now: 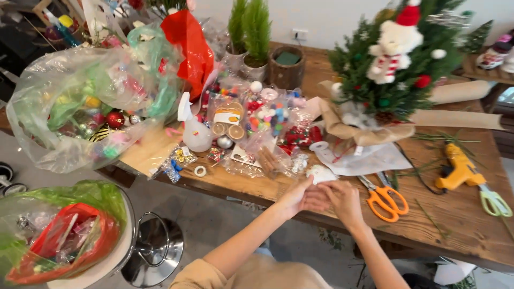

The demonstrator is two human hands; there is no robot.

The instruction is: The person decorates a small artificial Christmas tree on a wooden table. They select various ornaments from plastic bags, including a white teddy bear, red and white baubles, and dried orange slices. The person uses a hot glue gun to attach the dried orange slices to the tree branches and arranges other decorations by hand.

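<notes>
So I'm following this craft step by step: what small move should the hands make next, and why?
Probably lift the small white piece clear of the table edge. Both the left hand and the right hand meet on it there, beside cluttered packets and the orange scissors.

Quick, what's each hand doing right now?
Left hand: fingers pinching a small white object.
Right hand: fingers curled against the left; any hold cannot be told.
</notes>
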